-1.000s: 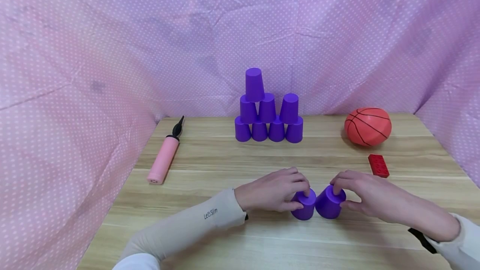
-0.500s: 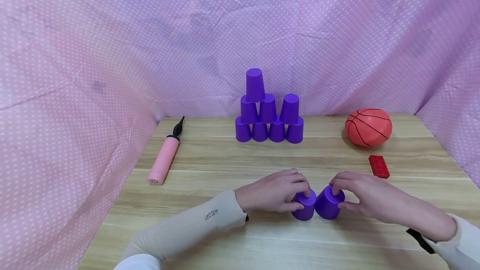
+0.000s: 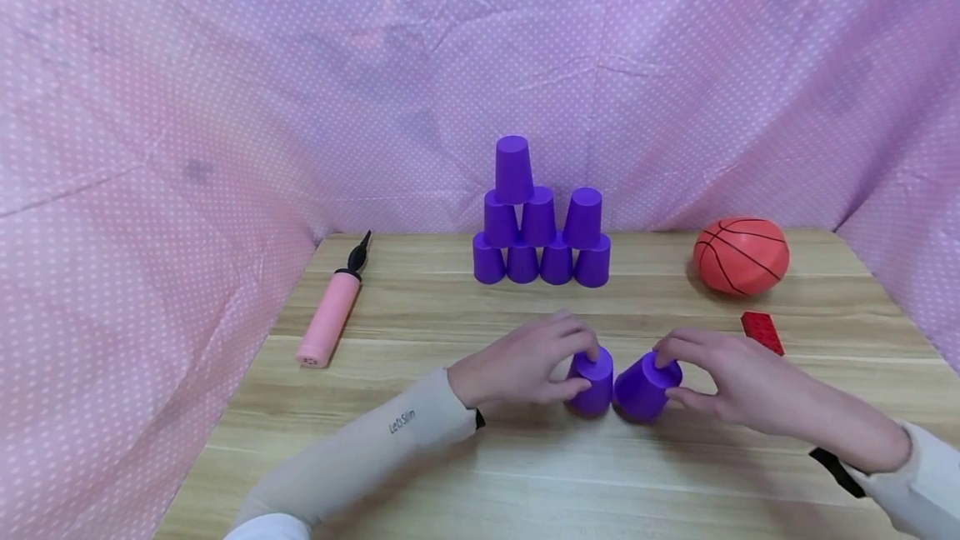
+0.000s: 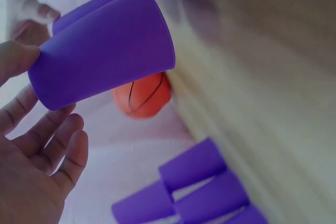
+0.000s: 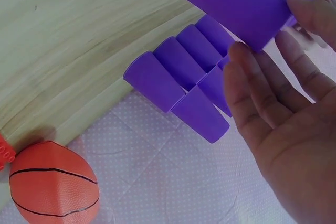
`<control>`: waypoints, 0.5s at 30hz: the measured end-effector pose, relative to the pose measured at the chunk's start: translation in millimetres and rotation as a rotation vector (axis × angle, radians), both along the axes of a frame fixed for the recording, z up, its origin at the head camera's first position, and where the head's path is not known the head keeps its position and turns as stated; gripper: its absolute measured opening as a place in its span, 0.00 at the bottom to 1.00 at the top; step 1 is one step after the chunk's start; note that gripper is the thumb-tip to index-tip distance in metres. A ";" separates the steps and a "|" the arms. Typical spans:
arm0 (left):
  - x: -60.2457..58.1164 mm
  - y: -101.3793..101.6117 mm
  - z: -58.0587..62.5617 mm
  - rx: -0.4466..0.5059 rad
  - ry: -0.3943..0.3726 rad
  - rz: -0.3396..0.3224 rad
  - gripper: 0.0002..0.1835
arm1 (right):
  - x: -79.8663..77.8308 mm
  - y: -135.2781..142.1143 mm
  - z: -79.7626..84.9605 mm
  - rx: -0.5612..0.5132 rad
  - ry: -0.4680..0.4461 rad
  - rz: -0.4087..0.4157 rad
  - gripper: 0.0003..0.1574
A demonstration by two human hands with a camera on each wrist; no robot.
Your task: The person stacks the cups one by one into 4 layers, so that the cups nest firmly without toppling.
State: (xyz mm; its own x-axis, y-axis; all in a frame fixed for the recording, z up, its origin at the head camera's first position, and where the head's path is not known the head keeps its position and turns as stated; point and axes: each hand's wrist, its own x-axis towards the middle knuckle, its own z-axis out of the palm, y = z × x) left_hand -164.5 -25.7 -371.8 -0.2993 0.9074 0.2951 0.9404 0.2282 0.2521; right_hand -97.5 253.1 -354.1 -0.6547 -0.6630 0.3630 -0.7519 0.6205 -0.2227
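My left hand pinches an upside-down purple cup at its closed end, thumb on the near side and fingers across the top. A second purple cup, mouth down and tilted, is gripped the same way by my right hand. The two cups are side by side, their lower rims close together. In the left wrist view, shadows fall on the wood apart from the left cup's rim. Behind them stands a tiered stack of upside-down purple cups, with one cup on its upper left.
A pink hand pump with a black nozzle lies at the left. At the right are a soft red basketball and a red toy brick, partly behind my right hand. A dotted pink cloth hangs behind the wooden table.
Both hands have moved with their cups leftward and farther from me, the left hand more so. The right cup leans more than before. The stack stands as it was.
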 end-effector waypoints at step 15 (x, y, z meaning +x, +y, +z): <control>-60.1 -28.1 79.7 0.343 0.185 0.105 0.16 | -53.7 4.4 55.5 -0.171 0.252 0.034 0.18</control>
State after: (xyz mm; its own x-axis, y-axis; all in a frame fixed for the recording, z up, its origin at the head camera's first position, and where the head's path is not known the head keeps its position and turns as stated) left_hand -224.6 -53.8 -292.1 -0.2989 0.7138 0.6334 0.9530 0.2576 0.1595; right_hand -151.1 257.5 -298.6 -0.5084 -0.5979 0.6198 -0.8163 0.5638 -0.1256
